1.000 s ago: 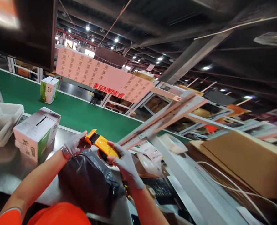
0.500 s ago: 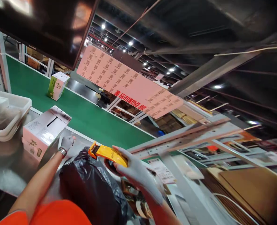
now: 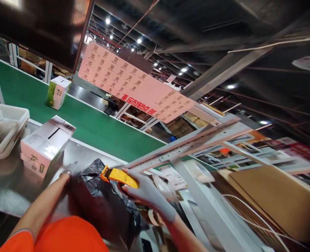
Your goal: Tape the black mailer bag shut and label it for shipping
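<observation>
My right hand [image 3: 146, 196], in a grey glove, grips a yellow tape dispenser [image 3: 119, 177] above the far end of a black plastic bag [image 3: 99, 206]. The bag lies crumpled on a steel table [image 3: 7, 185] in front of me. My left hand [image 3: 70, 168], also gloved and with a wristband, is motion-blurred at the bag's left edge, close to a white printed carton [image 3: 46, 145]. Its fingers are too smeared to read. The lower part of the bag is partly hidden behind my orange sleeve [image 3: 68, 234].
A white plastic tray [image 3: 5, 129] sits at the table's left end. Beyond the table runs a green conveyor belt [image 3: 91, 136] carrying a carton [image 3: 57, 91]. A printed paper label [image 3: 173, 176] lies right of the dispenser, and flat cardboard sheets [image 3: 273, 199] are stacked at right.
My left hand has left the dispenser and moved down to the bag's edge. My right hand keeps the dispenser, now lower over the bag. The view has swung slightly.
</observation>
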`<state>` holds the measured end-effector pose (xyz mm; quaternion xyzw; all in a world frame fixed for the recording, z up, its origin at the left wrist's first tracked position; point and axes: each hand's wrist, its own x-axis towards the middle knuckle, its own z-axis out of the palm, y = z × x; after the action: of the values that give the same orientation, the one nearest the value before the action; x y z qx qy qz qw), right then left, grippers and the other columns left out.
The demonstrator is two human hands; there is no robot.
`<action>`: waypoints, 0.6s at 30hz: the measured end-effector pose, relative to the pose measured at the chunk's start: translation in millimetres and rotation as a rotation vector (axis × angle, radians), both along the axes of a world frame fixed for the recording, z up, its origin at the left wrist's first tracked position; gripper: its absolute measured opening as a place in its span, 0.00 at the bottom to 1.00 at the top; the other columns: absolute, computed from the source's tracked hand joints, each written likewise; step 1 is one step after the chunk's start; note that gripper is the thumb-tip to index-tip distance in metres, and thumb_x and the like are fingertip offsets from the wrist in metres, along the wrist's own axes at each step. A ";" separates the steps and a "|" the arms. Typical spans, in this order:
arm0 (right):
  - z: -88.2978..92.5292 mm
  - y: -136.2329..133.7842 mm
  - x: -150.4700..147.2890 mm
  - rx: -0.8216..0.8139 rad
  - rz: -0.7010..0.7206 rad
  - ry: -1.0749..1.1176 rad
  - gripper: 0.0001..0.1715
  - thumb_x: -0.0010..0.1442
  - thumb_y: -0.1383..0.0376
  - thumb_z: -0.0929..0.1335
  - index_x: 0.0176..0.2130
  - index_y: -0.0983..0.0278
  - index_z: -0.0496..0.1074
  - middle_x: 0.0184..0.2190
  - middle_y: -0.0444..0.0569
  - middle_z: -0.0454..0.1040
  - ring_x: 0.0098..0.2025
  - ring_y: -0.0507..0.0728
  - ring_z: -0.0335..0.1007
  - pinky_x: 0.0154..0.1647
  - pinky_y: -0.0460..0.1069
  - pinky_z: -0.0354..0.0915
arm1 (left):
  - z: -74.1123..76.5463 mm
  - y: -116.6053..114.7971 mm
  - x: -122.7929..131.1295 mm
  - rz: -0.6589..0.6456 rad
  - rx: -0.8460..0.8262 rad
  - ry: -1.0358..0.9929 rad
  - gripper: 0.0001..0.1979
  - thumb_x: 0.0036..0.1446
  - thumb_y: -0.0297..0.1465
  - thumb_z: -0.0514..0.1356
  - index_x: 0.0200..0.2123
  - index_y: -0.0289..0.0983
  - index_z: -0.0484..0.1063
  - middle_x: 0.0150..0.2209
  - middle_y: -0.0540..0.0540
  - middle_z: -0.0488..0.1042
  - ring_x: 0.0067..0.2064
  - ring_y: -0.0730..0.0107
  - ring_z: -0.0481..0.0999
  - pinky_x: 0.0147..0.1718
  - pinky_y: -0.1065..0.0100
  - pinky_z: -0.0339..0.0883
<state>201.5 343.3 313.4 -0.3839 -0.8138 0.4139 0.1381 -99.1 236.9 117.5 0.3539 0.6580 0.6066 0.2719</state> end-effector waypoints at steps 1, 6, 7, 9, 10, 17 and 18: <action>3.0 -0.9 14.4 0.008 0.027 -0.052 0.35 0.51 0.64 0.76 0.59 0.59 0.87 0.34 0.46 0.88 0.28 0.58 0.80 0.27 0.48 0.74 | -1.9 0.5 -2.2 0.013 -0.026 0.005 0.23 0.72 0.51 0.68 0.57 0.38 0.81 0.55 0.41 0.83 0.57 0.51 0.84 0.57 0.50 0.80; 19.5 -12.4 59.1 0.244 0.051 -0.132 0.35 0.56 0.59 0.76 0.62 0.62 0.86 0.45 0.53 0.89 0.43 0.64 0.86 0.43 0.52 0.79 | 10.8 -9.5 9.9 0.176 -0.090 0.156 0.18 0.65 0.43 0.64 0.49 0.36 0.81 0.44 0.36 0.83 0.53 0.44 0.83 0.60 0.45 0.75; 21.6 -14.1 62.5 0.273 0.052 -0.143 0.36 0.58 0.57 0.77 0.63 0.62 0.85 0.46 0.53 0.89 0.45 0.64 0.85 0.45 0.53 0.79 | 20.8 -15.5 24.3 0.160 -0.003 0.247 0.16 0.66 0.41 0.62 0.49 0.37 0.81 0.44 0.36 0.83 0.52 0.45 0.83 0.59 0.45 0.75; 23.1 -14.7 65.6 0.349 0.059 -0.177 0.37 0.60 0.57 0.76 0.66 0.63 0.84 0.49 0.55 0.89 0.49 0.65 0.84 0.51 0.55 0.78 | 45.6 -28.9 69.2 -0.102 0.274 0.455 0.15 0.72 0.38 0.58 0.51 0.39 0.81 0.45 0.36 0.84 0.49 0.50 0.84 0.54 0.51 0.76; 22.2 -14.1 66.2 0.397 0.057 -0.197 0.38 0.60 0.58 0.76 0.67 0.64 0.83 0.51 0.56 0.88 0.50 0.66 0.84 0.53 0.56 0.77 | 57.8 -34.5 98.8 -0.375 0.386 0.549 0.14 0.74 0.36 0.56 0.52 0.40 0.81 0.46 0.37 0.84 0.49 0.53 0.84 0.54 0.53 0.76; -11.7 -28.8 90.1 0.502 0.002 -0.286 0.46 0.63 0.68 0.73 0.77 0.63 0.71 0.56 0.60 0.82 0.55 0.65 0.81 0.59 0.56 0.76 | 46.0 -12.8 274.1 -1.488 0.371 1.275 0.34 0.67 0.54 0.68 0.64 0.35 0.81 0.67 0.23 0.79 0.68 0.35 0.78 0.62 0.47 0.78; -19.4 -34.0 102.6 0.504 -0.031 -0.295 0.45 0.64 0.67 0.73 0.78 0.63 0.71 0.56 0.61 0.81 0.55 0.66 0.81 0.59 0.57 0.76 | 33.6 -7.3 274.1 -1.438 0.236 1.310 0.38 0.66 0.51 0.70 0.70 0.32 0.77 0.73 0.21 0.73 0.73 0.32 0.74 0.65 0.45 0.77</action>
<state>304.2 309.3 294.0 -0.4060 -0.8963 0.1360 0.1155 175.0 229.6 151.1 0.9621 0.2412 0.0418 0.1206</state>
